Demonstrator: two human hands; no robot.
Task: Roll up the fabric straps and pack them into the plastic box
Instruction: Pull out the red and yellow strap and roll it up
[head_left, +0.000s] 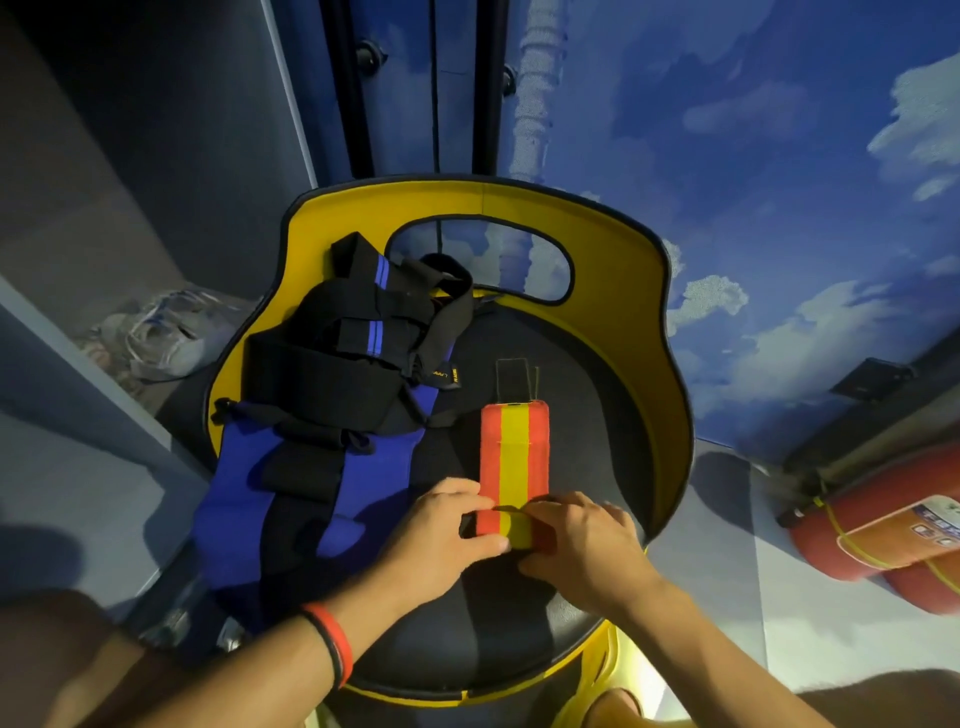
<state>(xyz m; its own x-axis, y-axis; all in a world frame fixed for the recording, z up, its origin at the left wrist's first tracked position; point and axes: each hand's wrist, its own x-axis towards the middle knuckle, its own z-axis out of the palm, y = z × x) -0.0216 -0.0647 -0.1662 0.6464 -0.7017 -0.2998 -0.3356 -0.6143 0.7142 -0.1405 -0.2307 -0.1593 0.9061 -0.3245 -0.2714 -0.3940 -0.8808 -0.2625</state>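
A red strap with a yellow middle stripe (511, 452) lies flat on the black seat of a yellow chair (613, 291), its near end wound into a small roll. My left hand (441, 535) pinches the roll's left side and my right hand (582, 551) grips its right side. A pile of black and blue straps (332, 395) lies on the seat's left half, partly hanging over the edge. No plastic box is in view.
The chair's yellow back curves round the far and right sides of the seat. A crumpled clear plastic bag (166, 332) lies on the floor at the left. Red fire extinguishers (893, 530) lie at the right.
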